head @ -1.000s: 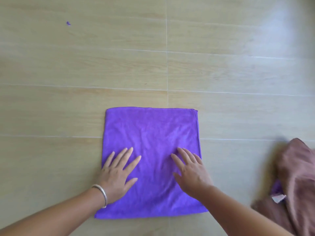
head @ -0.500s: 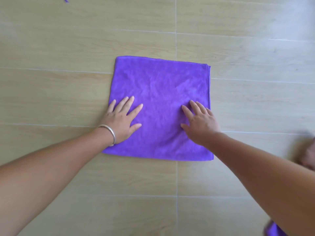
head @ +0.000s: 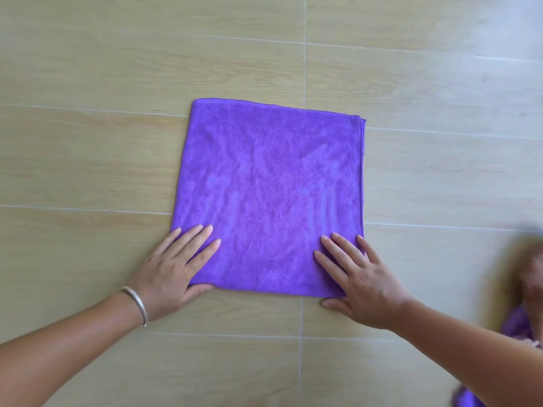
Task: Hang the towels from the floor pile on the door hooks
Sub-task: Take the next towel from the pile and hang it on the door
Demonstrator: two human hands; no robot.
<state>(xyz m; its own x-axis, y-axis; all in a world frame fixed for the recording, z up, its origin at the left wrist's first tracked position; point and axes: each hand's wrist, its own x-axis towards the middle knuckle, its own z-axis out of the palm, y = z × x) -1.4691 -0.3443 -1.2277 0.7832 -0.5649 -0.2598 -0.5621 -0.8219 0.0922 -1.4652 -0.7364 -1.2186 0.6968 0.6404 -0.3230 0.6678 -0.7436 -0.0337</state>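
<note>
Purple towel (head: 270, 195) flat on tiled floor (head: 88, 157). L hand (head: 173, 271) & R hand (head: 361, 277) on its near corners, fingers straight, slightly spread, thumbs at near edge.

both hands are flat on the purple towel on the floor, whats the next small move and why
Probably curl the fingers of both hands to pinch the near corners of the square purple microfibre towel. It lies flat on the tan tiled floor, and the left hand and right hand rest open right at those corners, thumbs at the near edge, gripping nothing.
</note>
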